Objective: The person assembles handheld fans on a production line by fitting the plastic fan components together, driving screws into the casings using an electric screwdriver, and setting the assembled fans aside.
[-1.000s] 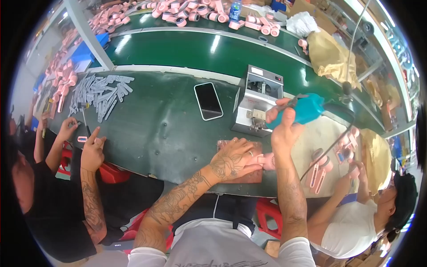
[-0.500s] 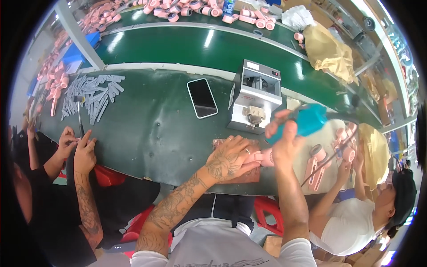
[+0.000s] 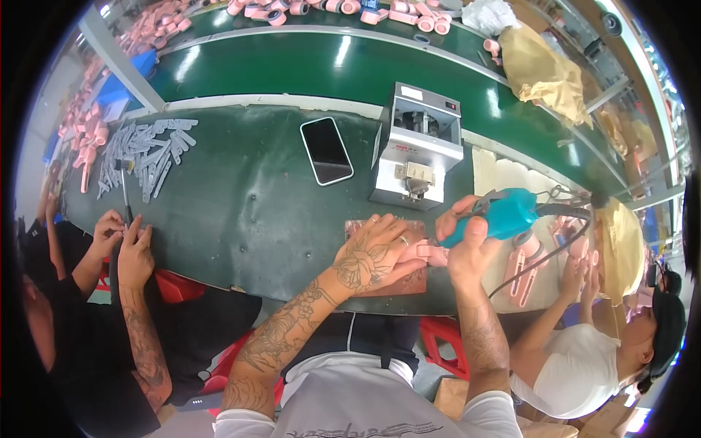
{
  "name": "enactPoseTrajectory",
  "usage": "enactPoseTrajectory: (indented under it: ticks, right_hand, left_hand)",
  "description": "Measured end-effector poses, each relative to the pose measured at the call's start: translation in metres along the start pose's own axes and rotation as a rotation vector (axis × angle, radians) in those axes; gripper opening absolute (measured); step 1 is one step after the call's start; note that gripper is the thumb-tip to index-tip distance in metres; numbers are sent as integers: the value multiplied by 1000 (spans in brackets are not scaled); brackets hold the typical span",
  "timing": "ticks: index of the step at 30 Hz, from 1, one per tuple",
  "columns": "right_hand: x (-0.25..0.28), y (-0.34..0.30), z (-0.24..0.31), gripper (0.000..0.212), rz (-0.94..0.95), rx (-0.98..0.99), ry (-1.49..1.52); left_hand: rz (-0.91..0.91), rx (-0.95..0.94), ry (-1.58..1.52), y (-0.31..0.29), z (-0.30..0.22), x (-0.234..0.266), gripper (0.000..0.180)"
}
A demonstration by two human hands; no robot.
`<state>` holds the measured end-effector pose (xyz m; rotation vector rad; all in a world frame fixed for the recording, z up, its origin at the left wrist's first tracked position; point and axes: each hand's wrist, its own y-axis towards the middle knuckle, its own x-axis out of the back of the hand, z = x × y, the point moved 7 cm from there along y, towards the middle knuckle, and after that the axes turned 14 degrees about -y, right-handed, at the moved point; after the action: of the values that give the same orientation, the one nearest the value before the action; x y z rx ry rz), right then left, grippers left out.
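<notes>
My left hand [image 3: 374,255] is closed over a pink plastic housing [image 3: 437,255] and holds it down on a reddish mat [image 3: 398,286] near the table's front edge. Most of the housing lies hidden under my fingers; its pink end shows to the right. My right hand [image 3: 469,252] grips a teal electric screwdriver [image 3: 507,213], tilted so that its nose points left and down toward the housing. Whether the tip touches the housing I cannot tell. A dark cord [image 3: 544,259] runs from the tool's rear and loops down.
Behind the mat stands a grey metal machine [image 3: 418,150], with a phone [image 3: 326,151] left of it. Grey strips [image 3: 150,153] lie piled at the left. Pink housings [image 3: 522,270] lie at the right. Co-workers' hands [image 3: 136,252] work on both sides.
The screwdriver has come down close to the pink housing, and its blur is gone. My left hand keeps its hold on the housing. The whole view has shifted slightly.
</notes>
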<state>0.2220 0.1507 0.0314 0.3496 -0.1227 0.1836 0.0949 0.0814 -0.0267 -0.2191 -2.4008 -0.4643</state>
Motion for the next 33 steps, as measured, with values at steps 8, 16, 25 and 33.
enactPoseTrajectory:
  ticks: [8, 16, 25, 33]
  right_hand:
    - [-4, 3, 6, 71, 20, 28, 12]
    - [0, 2, 5, 75, -2, 18, -1]
    - [1, 0, 4, 76, -12, 19, 23]
    - [5, 0, -1, 76, -41, 12, 61]
  left_hand:
    - [7, 30, -60, 3, 2, 3, 54]
    - [-77, -18, -45, 1, 0, 4, 52]
    - [47, 49, -46, 0, 4, -2, 59]
    - [29, 60, -62, 2, 3, -1, 59]
